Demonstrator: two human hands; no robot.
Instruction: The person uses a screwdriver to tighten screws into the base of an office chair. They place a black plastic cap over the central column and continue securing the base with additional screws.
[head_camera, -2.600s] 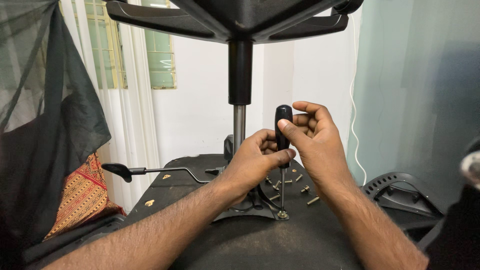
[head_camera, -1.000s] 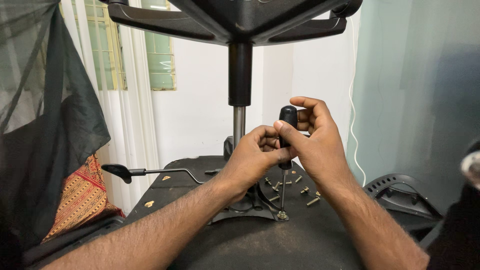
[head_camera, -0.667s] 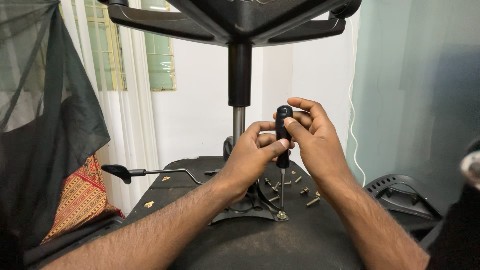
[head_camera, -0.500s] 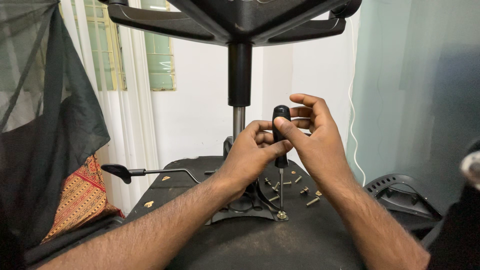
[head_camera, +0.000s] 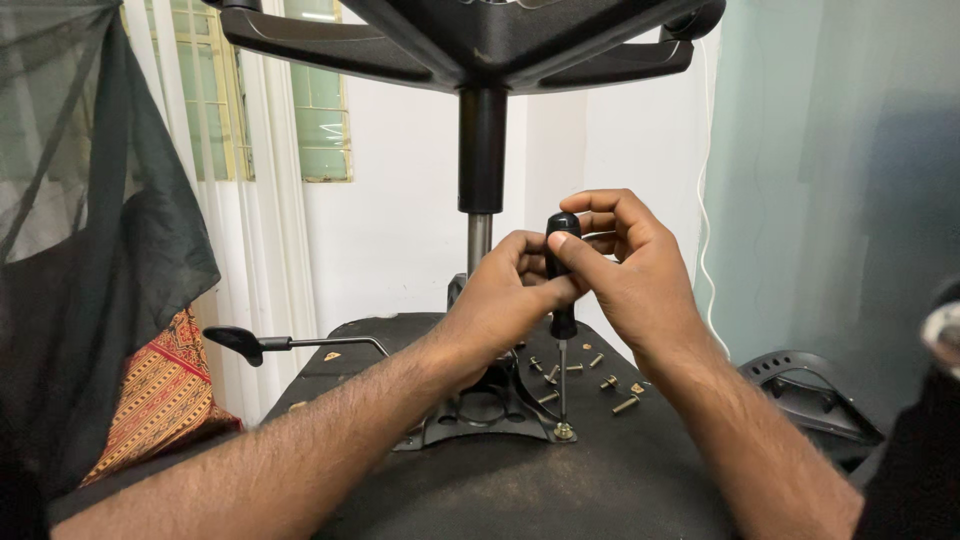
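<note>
Black screwdriver (head_camera: 563, 280) is pinched upright by the left hand (head_camera: 505, 300) and right hand (head_camera: 630, 270), its tip on a screw (head_camera: 564, 432) in the metal plate (head_camera: 470, 415).

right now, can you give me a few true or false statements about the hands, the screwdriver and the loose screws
1. Both hands hold the screwdriver. True: the left hand and right hand both grip its black handle.
2. The screwdriver lies flat on the seat. False: it stands upright, tip on a screw in the metal plate.
3. Loose screws lie on the black seat underside. True.
4. The lever sticks out to the right. False: it points left.
</note>
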